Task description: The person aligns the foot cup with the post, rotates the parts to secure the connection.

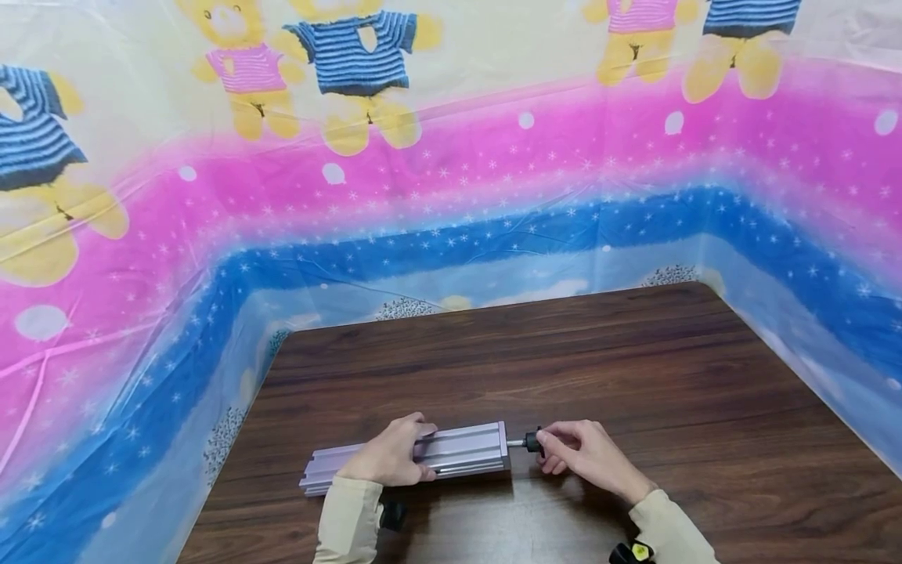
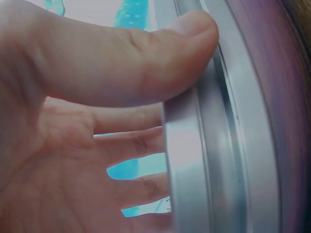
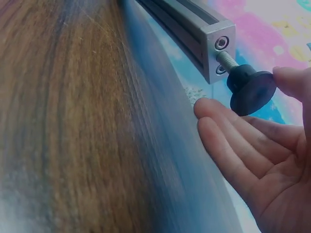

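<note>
At the near edge of the wooden table (image 1: pixel 634 368), the left hand (image 1: pixel 391 454) clamps thumb and fingers around a grey aluminium extrusion profile (image 1: pixel 458 448) lying flat, while the right hand (image 1: pixel 581 454) pinches the black levelling foot (image 3: pixel 250 90), its threaded stud (image 3: pixel 226 60) entering one of two end holes. Likely fault: the stud may cross-thread if the foot tilts, or the profile may slide if the clamping hand relaxes. Bear-print sheeting (image 1: pixel 451 157) encloses the table.
</note>
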The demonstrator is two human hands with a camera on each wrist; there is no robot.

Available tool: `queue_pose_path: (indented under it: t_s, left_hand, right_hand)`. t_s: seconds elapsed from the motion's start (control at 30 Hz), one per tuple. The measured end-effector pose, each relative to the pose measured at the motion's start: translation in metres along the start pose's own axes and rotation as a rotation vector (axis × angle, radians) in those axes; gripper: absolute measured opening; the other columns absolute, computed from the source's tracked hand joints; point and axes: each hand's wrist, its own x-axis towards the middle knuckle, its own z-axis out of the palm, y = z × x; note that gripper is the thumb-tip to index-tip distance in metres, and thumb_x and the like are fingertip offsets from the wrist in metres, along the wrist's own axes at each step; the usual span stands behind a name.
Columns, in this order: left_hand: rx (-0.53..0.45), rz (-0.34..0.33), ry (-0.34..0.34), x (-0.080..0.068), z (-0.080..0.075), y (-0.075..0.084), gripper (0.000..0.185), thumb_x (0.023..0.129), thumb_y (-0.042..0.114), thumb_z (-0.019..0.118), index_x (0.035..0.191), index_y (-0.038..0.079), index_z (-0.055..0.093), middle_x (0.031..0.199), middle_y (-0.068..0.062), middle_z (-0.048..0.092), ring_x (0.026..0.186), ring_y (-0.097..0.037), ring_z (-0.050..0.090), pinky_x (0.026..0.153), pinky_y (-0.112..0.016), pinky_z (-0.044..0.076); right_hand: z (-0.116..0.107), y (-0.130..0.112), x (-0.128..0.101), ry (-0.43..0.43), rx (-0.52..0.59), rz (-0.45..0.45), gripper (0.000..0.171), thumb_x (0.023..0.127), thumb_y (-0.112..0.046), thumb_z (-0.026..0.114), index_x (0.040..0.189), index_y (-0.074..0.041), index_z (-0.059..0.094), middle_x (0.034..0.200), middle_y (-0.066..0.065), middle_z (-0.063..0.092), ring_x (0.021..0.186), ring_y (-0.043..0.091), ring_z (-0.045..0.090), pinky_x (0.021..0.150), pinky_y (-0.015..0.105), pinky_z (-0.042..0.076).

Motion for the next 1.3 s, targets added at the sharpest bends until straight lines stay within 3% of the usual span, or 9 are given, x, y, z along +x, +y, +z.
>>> queue_pose_path:
  t_s: [0.13, 0.27, 0.37, 0.53, 0.63, 0.87, 1.13, 1.23, 1.3]
  left_hand:
    - [0.041, 0.032, 0.03, 0.0004, -0.0025, 0.0003, 0.065, 0.075, 0.01, 0.085, 0.132, -0.01, 0.061, 0.12, -0.02, 0.06, 0.102, -0.029, 0.06, 0.089, -0.048, 0.051]
    - [0.034, 0.034, 0.025, -0.0004, -0.0024, 0.001, 0.066, 0.076, 0.011, 0.085, 0.133, -0.011, 0.06, 0.122, -0.021, 0.059, 0.105, -0.029, 0.06, 0.09, -0.048, 0.051]
    - [0.024, 0.029, 0.012, -0.002, -0.001, 0.0021, 0.066, 0.076, 0.013, 0.086, 0.133, -0.011, 0.06, 0.124, -0.021, 0.059, 0.108, -0.031, 0.06, 0.092, -0.049, 0.051]
    - [0.036, 0.029, 0.008, -0.002, 0.0028, 0.0015, 0.066, 0.076, 0.014, 0.086, 0.132, -0.009, 0.061, 0.12, -0.017, 0.059, 0.106, -0.029, 0.059, 0.091, -0.048, 0.051]
    - [0.037, 0.029, 0.009, -0.0011, 0.0038, 0.0016, 0.066, 0.077, 0.014, 0.086, 0.133, -0.009, 0.06, 0.12, -0.016, 0.059, 0.105, -0.029, 0.059, 0.091, -0.048, 0.05]
    - [0.045, 0.022, 0.004, -0.0001, 0.004, 0.0031, 0.067, 0.076, 0.014, 0.086, 0.135, -0.008, 0.06, 0.116, -0.012, 0.058, 0.102, -0.026, 0.056, 0.088, -0.046, 0.049]
    - [0.032, 0.025, 0.007, -0.0014, 0.002, 0.005, 0.068, 0.076, 0.013, 0.086, 0.135, -0.009, 0.059, 0.125, -0.02, 0.058, 0.108, -0.033, 0.058, 0.092, -0.05, 0.05]
    - [0.031, 0.033, 0.016, -0.0024, 0.0002, 0.006, 0.067, 0.076, 0.013, 0.086, 0.134, -0.01, 0.06, 0.126, -0.023, 0.058, 0.11, -0.033, 0.059, 0.093, -0.05, 0.05]
    - [0.042, 0.041, 0.022, -0.0029, -0.0008, 0.006, 0.067, 0.075, 0.013, 0.086, 0.132, -0.01, 0.061, 0.125, -0.022, 0.059, 0.108, -0.032, 0.059, 0.092, -0.05, 0.05]
  right_hand:
    - [0.0012, 0.004, -0.0012, 0.038, -0.015, -0.071, 0.042, 0.1, -0.023, 0.066, 0.131, 0.003, 0.06, 0.11, 0.019, 0.073, 0.087, 0.019, 0.075, 0.076, 0.032, 0.06]
    - [0.0023, 0.0074, -0.0026, 0.061, -0.04, -0.18, 0.056, 0.089, -0.017, 0.079, 0.14, -0.008, 0.056, 0.125, 0.018, 0.067, 0.098, 0.014, 0.071, 0.082, 0.03, 0.059]
    - [0.0027, 0.0072, -0.0027, 0.061, -0.039, -0.229, 0.051, 0.086, -0.012, 0.081, 0.133, -0.007, 0.06, 0.116, 0.015, 0.071, 0.093, 0.018, 0.073, 0.079, 0.031, 0.059]
    - [0.0029, 0.0056, -0.0026, 0.089, -0.084, -0.255, 0.038, 0.089, -0.013, 0.078, 0.122, 0.001, 0.066, 0.1, 0.011, 0.075, 0.084, 0.011, 0.073, 0.072, 0.028, 0.059]
    - [0.0032, 0.0063, -0.0021, 0.081, -0.055, -0.209, 0.036, 0.092, -0.015, 0.074, 0.12, 0.006, 0.066, 0.095, 0.014, 0.076, 0.08, 0.01, 0.074, 0.07, 0.029, 0.06]
    - [0.0017, 0.0074, -0.0013, 0.026, 0.065, -0.087, 0.043, 0.1, -0.018, 0.065, 0.123, 0.017, 0.061, 0.091, 0.022, 0.076, 0.073, 0.026, 0.076, 0.066, 0.039, 0.061]
    - [0.0018, 0.0044, 0.0, 0.009, 0.053, 0.001, 0.036, 0.107, -0.029, 0.053, 0.101, 0.001, 0.072, 0.078, 0.015, 0.075, 0.058, 0.021, 0.072, 0.055, 0.041, 0.058]
    - [0.0019, 0.0022, -0.0002, 0.008, 0.023, 0.034, 0.042, 0.107, -0.033, 0.051, 0.09, -0.001, 0.07, 0.076, 0.015, 0.075, 0.056, 0.021, 0.07, 0.053, 0.041, 0.058]
    - [0.002, 0.0012, -0.0008, 0.012, 0.008, 0.037, 0.042, 0.107, -0.033, 0.05, 0.094, 0.001, 0.07, 0.077, 0.015, 0.074, 0.057, 0.021, 0.071, 0.055, 0.039, 0.058]
